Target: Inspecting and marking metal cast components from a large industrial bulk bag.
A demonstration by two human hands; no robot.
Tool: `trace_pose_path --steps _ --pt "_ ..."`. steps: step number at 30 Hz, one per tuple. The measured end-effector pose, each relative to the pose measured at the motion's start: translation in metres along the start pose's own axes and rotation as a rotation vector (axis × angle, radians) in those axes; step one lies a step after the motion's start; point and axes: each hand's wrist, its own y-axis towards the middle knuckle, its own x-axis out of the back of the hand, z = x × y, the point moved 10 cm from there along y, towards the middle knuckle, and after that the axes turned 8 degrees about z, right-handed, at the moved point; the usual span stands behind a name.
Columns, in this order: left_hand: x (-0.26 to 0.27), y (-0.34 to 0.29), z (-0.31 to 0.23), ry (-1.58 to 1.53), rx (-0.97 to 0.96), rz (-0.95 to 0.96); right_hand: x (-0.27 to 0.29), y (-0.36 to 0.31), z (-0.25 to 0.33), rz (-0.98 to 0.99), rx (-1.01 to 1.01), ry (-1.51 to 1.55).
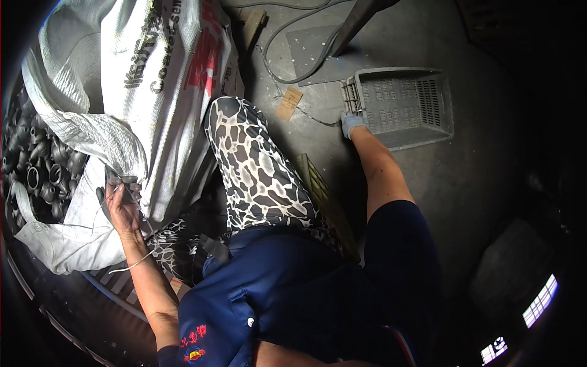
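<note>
On the left, my left hand is raised by the open mouth of a big white woven sack, palm partly showing and fingers curled. A thin pale cord runs from its fingers and hangs over my wrist. Dark patches cover the fingertips, and I cannot make out whether they are a glove or a small part. My right arm reaches forward; my right hand, in a light grey glove, is closed on the near-left rim of a grey plastic crate with slotted sides, standing on the floor.
Many dark rounded fittings lie in the sack's mouth at far left. A cardboard piece, a thin twisted cord and a thick cable lie on the floor. A brown post stands behind; a greenish slatted piece is beside my leg.
</note>
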Motion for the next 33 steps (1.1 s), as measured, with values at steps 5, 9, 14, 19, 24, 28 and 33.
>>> trace_pose_path --steps 5,9,14,19,24,28,33 --pt "0.013 -0.001 0.004 0.022 0.011 -0.023 -0.015 -0.012 0.015 0.149 0.019 -0.117" --pt "0.013 0.000 0.003 0.032 0.013 -0.036 0.003 -0.005 0.030 -0.107 0.170 -0.075" --pt "0.008 0.002 0.004 0.018 0.023 -0.044 -0.021 0.031 0.002 0.100 -0.008 -0.240" --pt "0.016 0.003 0.009 0.005 0.033 -0.037 -0.051 0.025 0.000 0.304 -0.056 -0.474" --pt "0.010 0.002 0.009 -0.024 0.014 -0.050 -0.033 -0.007 0.052 0.168 0.100 -0.429" --pt "0.009 0.004 0.011 -0.053 0.002 -0.003 0.029 -0.040 0.067 0.068 0.047 -0.071" --pt "0.006 0.003 0.010 -0.075 -0.008 0.039 0.084 -0.044 0.053 -0.093 0.057 0.261"
